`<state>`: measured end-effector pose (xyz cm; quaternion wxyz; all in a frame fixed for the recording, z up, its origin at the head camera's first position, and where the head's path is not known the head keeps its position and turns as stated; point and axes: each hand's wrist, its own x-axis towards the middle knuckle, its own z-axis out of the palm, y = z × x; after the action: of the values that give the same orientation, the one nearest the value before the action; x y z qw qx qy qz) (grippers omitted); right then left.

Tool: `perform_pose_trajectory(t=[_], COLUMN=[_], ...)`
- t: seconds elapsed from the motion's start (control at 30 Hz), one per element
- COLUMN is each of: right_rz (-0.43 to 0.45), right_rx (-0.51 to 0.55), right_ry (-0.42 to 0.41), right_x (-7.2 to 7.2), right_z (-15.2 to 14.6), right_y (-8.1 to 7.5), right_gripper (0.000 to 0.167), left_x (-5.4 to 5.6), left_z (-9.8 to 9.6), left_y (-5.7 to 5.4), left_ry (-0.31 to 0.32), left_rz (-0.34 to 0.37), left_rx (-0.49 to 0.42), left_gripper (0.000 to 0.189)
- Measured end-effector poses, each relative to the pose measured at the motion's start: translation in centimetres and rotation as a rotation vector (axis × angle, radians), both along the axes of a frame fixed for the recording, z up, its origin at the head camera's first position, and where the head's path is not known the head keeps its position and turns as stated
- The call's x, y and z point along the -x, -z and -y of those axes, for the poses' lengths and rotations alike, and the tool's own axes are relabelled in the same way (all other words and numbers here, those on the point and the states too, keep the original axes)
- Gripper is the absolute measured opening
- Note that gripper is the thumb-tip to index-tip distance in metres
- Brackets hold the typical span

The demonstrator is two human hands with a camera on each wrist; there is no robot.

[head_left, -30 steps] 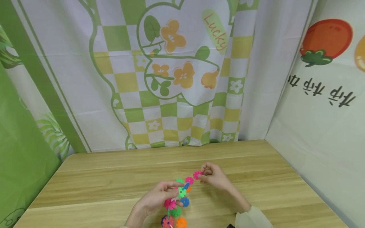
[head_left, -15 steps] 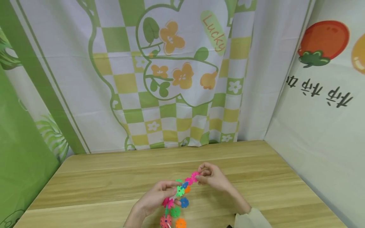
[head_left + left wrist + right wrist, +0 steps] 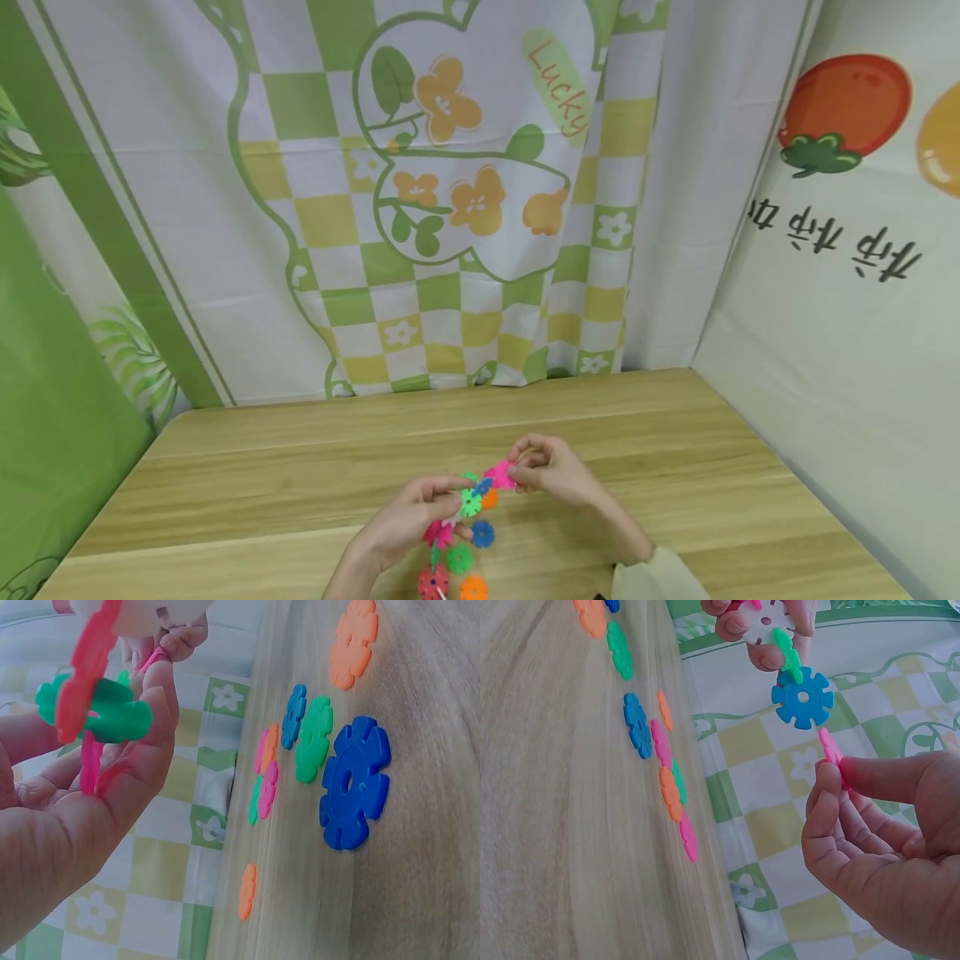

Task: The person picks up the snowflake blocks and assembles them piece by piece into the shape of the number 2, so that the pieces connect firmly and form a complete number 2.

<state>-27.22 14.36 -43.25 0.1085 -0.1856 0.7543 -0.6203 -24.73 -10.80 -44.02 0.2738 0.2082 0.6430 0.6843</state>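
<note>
In the head view my left hand [image 3: 408,518] holds a chain of slotted, flower-shaped plastic discs. Red [image 3: 81,686] and green [image 3: 124,724] discs of that chain stand over its palm in the left wrist view. Seen from the right wrist, the chain's other end runs from a white disc [image 3: 769,626] through a green disc [image 3: 786,649] to a blue disc [image 3: 816,706]. My right hand [image 3: 885,847] pinches a pink disc [image 3: 827,742] between thumb and index finger, its edge close to the blue disc's rim.
Several loose discs lie on the wooden table [image 3: 300,467] below the hands, among them a dark blue disc [image 3: 367,787], a green disc [image 3: 313,742] and an orange disc [image 3: 352,645]. A printed curtain [image 3: 457,325] hangs behind the table's far edge.
My right hand has moved left and slightly nearer with the pink disc, closing on the end of the chain. The left hand keeps its hold, drifting slightly left in view.
</note>
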Motion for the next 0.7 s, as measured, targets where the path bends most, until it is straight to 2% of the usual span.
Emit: perform_pose_trajectory(t=[0.3, 0.7], right_rz=[-0.008, -0.046], right_rx=[-0.018, -0.051], right_ry=[-0.030, -0.039], right_x=[-0.13, -0.11], right_z=[0.02, 0.08], right_y=[-0.09, 0.06], right_gripper=[0.016, 0.015], left_x=[-0.01, -0.04], left_z=[-0.17, -0.35], left_y=[0.01, 0.08], left_ry=[0.051, 0.053], left_rz=[-0.002, -0.020], left_rx=[-0.016, -0.003], left_gripper=[0.039, 0.039])
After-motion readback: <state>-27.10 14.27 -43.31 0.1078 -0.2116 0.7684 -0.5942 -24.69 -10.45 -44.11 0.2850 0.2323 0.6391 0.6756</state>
